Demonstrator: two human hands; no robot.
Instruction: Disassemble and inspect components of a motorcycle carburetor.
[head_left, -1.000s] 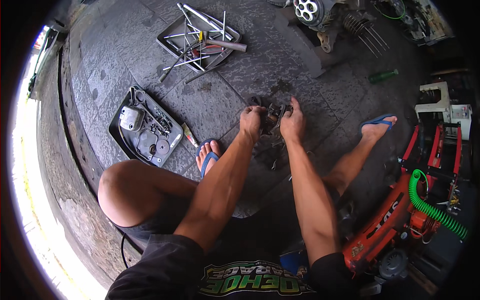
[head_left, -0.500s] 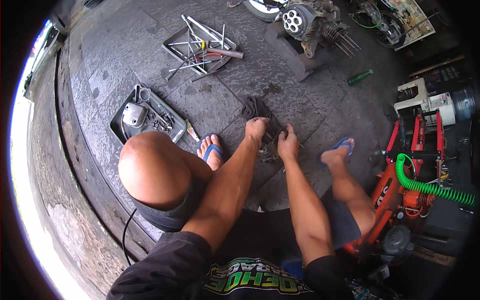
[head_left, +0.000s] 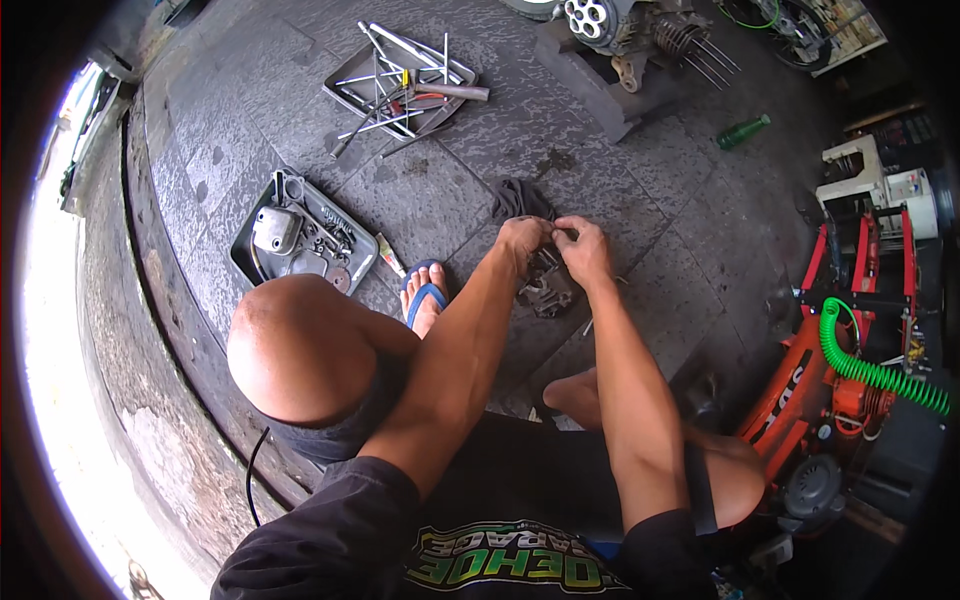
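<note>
The dark metal part (head_left: 547, 292) sits low on the tiled floor (head_left: 665, 175) in front of me, a little right of the middle, more of it in the open now that my hands have come up to its upper end. Half a second ago they were on either side with a gap between; now my right hand (head_left: 584, 248) has its thumb and forefinger drawn together against the fingertips of my left hand (head_left: 523, 238). The left is curled over the part's top edge, though I cannot tell how firmly, or whether either hand grasps anything (whatever is between those fingertips is too small to make out). I judge that this has turned from steadying the part to close fingertip work at one spot.

Just beyond my left hand lies a crumpled dark cloth (head_left: 518, 197). My right leg (head_left: 733, 488) has folded in, so I sit tighter around the part. To my left are the blue sandal (head_left: 428, 298) on my foot, a small tube (head_left: 389, 254) and the parts tray (head_left: 366, 243) with its silver cover (head_left: 276, 230). Further out lie the tool tray (head_left: 428, 118) and a green bottle (head_left: 743, 132)
</note>
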